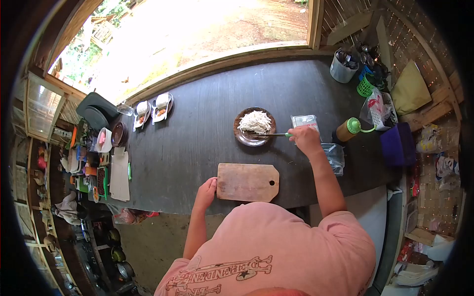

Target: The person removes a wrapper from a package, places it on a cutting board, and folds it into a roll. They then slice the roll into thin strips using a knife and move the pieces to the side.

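My right hand [306, 139] is closed on the green handle of a knife [271, 134], whose blade reaches left over a round brown plate [254, 142]. A heap of pale shredded food [255, 122] lies on that plate. Closer to my body is a wooden cutting board [247, 181] with a hole at its right end. My left hand [209, 186] is at the board's left edge, its fingers together against it. Just behind my right hand lies a clear plastic packet [304, 121], with another plastic packet [333, 158] beside my wrist.
A sauce bottle [348, 129] with a green cap stands right of the packets. At the back right are a utensil bucket [343, 66], a green basket [365, 86] and a purple container [398, 144]. Two small trays of food [161, 108] and stacked plates [119, 134] are at the left.
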Demonstrator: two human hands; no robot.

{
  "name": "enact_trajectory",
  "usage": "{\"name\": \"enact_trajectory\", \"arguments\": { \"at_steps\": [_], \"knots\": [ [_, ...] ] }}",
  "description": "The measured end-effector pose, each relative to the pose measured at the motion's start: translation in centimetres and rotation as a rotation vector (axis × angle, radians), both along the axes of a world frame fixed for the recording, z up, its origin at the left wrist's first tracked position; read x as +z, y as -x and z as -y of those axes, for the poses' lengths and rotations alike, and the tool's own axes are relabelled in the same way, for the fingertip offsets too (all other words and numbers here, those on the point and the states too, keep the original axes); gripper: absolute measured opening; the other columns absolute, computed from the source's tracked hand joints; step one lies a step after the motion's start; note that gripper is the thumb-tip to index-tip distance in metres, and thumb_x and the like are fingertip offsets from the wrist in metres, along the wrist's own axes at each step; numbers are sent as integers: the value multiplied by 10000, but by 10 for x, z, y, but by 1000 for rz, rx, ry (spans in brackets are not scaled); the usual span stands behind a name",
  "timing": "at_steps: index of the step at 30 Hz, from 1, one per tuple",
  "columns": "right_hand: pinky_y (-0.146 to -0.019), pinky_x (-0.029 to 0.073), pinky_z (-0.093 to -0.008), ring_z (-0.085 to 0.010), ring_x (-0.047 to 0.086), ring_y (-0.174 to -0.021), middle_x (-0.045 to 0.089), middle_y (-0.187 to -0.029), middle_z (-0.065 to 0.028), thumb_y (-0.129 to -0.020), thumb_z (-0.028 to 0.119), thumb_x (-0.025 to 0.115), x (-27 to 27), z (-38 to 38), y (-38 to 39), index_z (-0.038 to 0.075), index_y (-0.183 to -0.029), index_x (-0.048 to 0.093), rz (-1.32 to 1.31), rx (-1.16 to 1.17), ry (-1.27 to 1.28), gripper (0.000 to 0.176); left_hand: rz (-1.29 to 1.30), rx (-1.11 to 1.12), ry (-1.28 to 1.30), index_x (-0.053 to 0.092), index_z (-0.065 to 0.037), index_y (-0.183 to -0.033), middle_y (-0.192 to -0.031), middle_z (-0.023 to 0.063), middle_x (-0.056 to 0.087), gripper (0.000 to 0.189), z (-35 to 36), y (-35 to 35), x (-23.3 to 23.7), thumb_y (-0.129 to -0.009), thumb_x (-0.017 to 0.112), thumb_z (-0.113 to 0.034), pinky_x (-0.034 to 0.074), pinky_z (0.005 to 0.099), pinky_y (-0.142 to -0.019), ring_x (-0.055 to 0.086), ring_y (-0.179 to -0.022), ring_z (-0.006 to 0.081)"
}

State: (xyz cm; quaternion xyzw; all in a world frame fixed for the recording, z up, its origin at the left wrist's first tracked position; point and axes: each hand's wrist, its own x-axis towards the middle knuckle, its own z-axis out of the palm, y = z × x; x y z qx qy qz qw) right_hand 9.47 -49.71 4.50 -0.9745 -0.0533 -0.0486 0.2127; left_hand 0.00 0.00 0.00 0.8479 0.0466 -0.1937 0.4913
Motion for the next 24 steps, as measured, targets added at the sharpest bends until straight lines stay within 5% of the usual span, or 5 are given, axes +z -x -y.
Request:
{"name": "enact_trajectory", "arguments": {
  "at_steps": [5,12,24],
  "knots": [
    [-847,582,-443,-239,774,-931,831,-977,-26,-871,246,792,-11,6,-19,213,-1041,861,266,-7,57,186,81,-14,-46,693,-8,-1347,-1215,180,783,432,1,-3,7,-1175,505,-356,548,390,-1015,739,-1140,281],
    [-907,547,-450,-228,764,-981,833,-981,-19,-868,241,813,-3,23,-11,216,-1027,864,188,-33,101,168,31,53,77,691,-4,-1361,-1238,172,773,430,1,11,-10,-1177,499,-342,538,388,-1033,723,-1169,279],
    [-895,518,-445,-226,757,-1000,804,-948,1,-851,256,839,14,21,-35,216,-1008,850,135,-10,126,162,243,-31,-185,632,-28,-1442,-1276,227,675,441,17,20,-4,-1168,512,-352,520,449,-1065,668,-1205,367]
  ]
}}
